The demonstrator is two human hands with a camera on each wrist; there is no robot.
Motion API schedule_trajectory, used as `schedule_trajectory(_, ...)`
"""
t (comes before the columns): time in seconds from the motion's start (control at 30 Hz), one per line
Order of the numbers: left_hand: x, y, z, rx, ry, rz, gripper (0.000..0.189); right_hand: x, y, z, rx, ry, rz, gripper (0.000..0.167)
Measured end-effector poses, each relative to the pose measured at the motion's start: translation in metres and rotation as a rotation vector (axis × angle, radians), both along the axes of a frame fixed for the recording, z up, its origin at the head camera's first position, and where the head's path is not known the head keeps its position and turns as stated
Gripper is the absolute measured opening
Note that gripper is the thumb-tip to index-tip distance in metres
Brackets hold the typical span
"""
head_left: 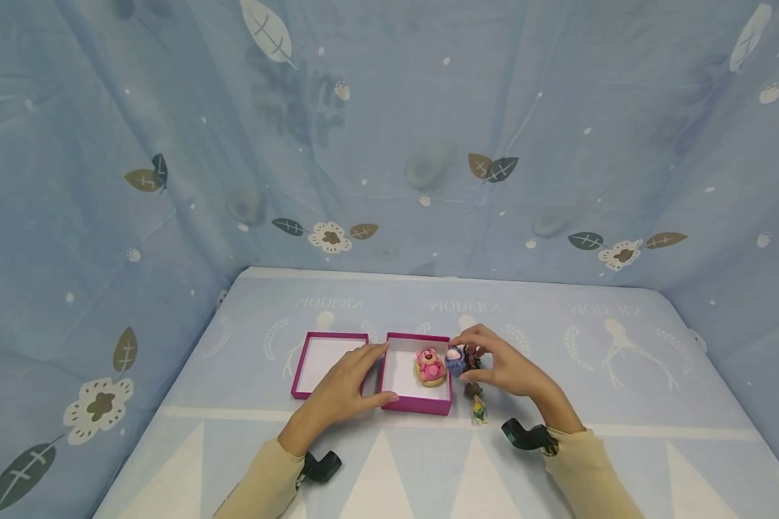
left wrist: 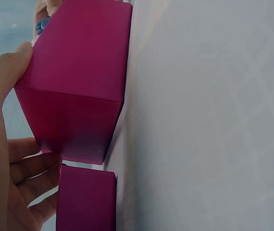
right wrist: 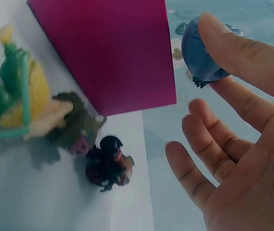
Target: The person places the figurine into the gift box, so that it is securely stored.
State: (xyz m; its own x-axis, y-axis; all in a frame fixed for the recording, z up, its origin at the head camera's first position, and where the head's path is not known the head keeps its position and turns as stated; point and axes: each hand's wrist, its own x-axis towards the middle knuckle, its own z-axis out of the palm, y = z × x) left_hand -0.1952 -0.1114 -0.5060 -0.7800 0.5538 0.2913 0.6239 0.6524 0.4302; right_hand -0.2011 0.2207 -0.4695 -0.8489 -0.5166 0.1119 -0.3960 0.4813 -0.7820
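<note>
My left hand (head_left: pixel 344 382) holds the left side of a magenta box (head_left: pixel 417 405), thumb at the front corner and fingers along the side wall (left wrist: pixel 69 125). Inside the white-lined box sits a pink bear figurine (head_left: pixel 430 366) on a tan round base. Between thumb and fingertips, my right hand (head_left: pixel 503 364) pinches a rounded blue figurine (right wrist: pixel 202 53) beside the box's right rim. Below that hand, a small dark figurine (right wrist: pixel 109 166), a brown figurine (right wrist: pixel 74 125) and a yellow-and-green figurine (right wrist: pixel 29 91) stand on the table along the box's right side.
A shallow magenta-rimmed lid (head_left: pixel 301 365) with a white inside lies left of the box, partly behind my left hand. The table (head_left: pixel 623 404) wears a pale patterned cloth. Blue printed fabric (head_left: pixel 396 144) hangs behind and at both sides.
</note>
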Motion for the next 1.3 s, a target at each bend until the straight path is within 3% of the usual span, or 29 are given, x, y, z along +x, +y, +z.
schedule_trajectory(0.4, 0.000, 0.000, 0.001, 0.002, -0.019, 0.004, 0.092, -0.005, -0.017, 0.000, 0.015, 0.015, 0.052, 0.056)
schedule_trajectory(0.7, 0.000, 0.000, 0.003, -0.007, -0.044, 0.008, 0.093, -0.007, -0.022, -0.004, 0.007, 0.001, 0.036, 0.056)
schedule_trajectory(1.3, 0.000, 0.000, 0.001, 0.009, -0.031, 0.006, 0.090, -0.019, -0.031, -0.011, -0.002, -0.144, 0.131, 0.055)
